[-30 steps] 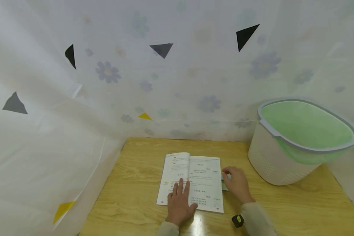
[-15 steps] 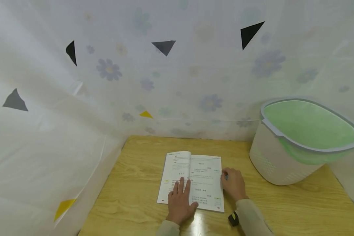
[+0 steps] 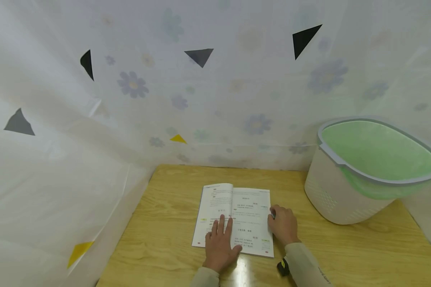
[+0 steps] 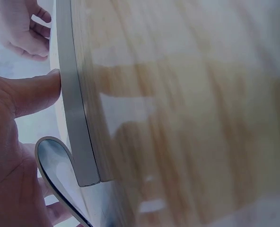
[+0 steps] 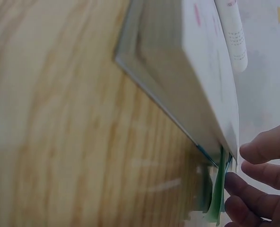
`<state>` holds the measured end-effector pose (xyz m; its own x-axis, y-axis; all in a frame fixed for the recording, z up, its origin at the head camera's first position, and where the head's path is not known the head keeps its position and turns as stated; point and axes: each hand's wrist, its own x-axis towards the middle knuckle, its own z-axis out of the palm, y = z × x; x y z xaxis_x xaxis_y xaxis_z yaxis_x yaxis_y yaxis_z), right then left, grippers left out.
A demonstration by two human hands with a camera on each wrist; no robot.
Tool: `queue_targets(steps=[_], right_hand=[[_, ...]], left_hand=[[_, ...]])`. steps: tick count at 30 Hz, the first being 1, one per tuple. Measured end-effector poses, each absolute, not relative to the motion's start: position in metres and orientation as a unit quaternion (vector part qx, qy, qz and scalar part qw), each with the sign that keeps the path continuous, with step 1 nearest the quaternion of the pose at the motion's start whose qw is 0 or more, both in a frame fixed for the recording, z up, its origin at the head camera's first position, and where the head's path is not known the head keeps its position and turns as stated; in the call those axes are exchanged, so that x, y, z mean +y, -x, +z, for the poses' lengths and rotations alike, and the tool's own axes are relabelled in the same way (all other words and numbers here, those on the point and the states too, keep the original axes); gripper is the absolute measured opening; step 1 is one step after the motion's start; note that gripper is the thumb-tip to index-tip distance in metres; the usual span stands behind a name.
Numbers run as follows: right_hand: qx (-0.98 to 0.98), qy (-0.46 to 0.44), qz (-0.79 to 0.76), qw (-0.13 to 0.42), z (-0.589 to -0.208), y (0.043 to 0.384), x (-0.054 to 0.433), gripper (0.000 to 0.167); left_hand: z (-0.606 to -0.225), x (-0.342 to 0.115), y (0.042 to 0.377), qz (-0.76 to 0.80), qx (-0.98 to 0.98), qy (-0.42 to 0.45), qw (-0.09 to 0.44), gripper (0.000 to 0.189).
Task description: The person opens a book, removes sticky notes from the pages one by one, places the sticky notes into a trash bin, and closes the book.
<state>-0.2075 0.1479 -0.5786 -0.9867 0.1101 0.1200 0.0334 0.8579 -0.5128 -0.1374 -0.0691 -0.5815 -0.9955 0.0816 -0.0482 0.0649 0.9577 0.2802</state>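
An open book (image 3: 249, 211) with printed pages lies on the wooden table (image 3: 158, 215). My left hand (image 3: 220, 247) rests flat with spread fingers across its lower middle; the left wrist view shows the thumb (image 4: 38, 92) at the book's edge and a page or cover curling up. At the book's right edge, my right hand (image 3: 284, 226) has curled fingers and pinches a small blue bookmark (image 3: 273, 214), mostly hidden by the hand. A green slip (image 5: 218, 191) sticks out from between the pages beside the right fingertips.
A tall beige laundry basket (image 3: 330, 191) with a grey rim and green inside stands at the back right of the table. A pale flowered curtain (image 3: 215, 99) with dark and yellow triangles hangs behind and at the left. A black device (image 3: 283, 267) is at my right wrist.
My right hand has moved a little left, up against the book's right edge, and now covers the blue and green slips seen there earlier. The left hand stays on the pages.
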Motion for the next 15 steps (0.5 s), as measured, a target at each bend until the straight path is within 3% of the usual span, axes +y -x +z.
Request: queue_targets(steps=[15], right_hand=[[-0.964,0.046,0.251,0.07,-0.5714,0.2068,0.1408,0.03]], left_hand=[[-0.5738,-0.0689,0.136,0.148,0.987,-0.035,0.044,0.088]])
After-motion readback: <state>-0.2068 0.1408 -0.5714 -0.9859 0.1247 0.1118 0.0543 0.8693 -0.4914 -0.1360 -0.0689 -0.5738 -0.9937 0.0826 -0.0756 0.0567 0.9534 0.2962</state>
